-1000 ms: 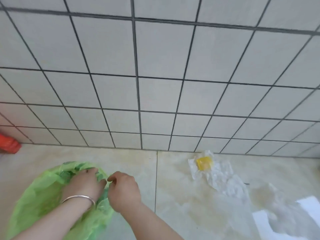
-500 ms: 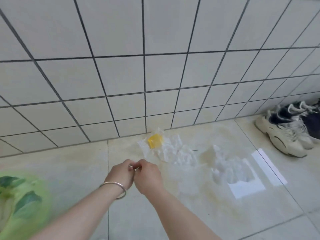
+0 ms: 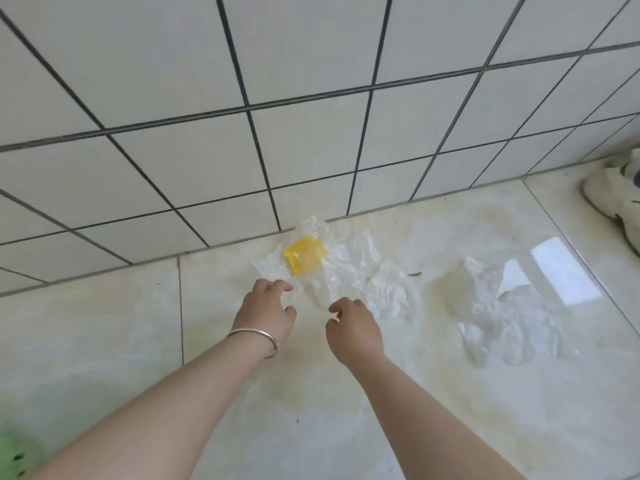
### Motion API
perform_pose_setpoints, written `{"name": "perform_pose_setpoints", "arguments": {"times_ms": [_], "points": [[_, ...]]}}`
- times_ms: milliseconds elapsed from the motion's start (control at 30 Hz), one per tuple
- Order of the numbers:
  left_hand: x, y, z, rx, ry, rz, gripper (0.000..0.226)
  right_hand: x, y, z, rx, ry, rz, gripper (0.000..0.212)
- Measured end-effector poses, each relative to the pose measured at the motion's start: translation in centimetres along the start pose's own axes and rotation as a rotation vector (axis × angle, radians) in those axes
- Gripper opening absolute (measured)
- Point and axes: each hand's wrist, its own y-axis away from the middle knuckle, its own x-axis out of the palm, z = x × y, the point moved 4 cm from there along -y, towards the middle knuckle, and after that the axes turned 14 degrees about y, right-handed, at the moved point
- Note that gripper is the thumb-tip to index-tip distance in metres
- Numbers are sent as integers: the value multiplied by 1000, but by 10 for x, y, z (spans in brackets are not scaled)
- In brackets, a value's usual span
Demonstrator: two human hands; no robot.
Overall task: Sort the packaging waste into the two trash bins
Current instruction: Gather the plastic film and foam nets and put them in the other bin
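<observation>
A crumpled clear plastic wrapper [image 3: 349, 271] lies on the floor against the tiled wall, with a small yellow plastic piece [image 3: 306, 259] on its left part. A second crumpled clear bag [image 3: 502, 320] lies further right. My left hand [image 3: 265, 311], with a silver bracelet on the wrist, hovers just short of the wrapper's near left edge, fingers loosely curled and holding nothing. My right hand [image 3: 353, 329] is beside it, fingers bent, also holding nothing. A green-lined trash bin [image 3: 12, 452] shows only as a blurred corner at the bottom left.
The tiled wall [image 3: 311, 133] meets the glossy floor just behind the wrapper. A pale sneaker [image 3: 613, 202] sits at the right edge. Bright window reflections [image 3: 561, 268] lie on the floor near the right bag.
My hands left the green bin, moved right across the floor toward the wrapper and came apart. The view swung right, so the bin slid to the bottom left corner.
</observation>
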Motion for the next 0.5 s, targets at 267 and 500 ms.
{"name": "perform_pose_setpoints", "arguments": {"times_ms": [267,500], "points": [[22,-66,-12,240,-495,15,76,-1,-63,-19,142,204,-193,57],[31,-95,-14,228,-467,-18,95,10,-83,-24,104,333,-138,73]]}}
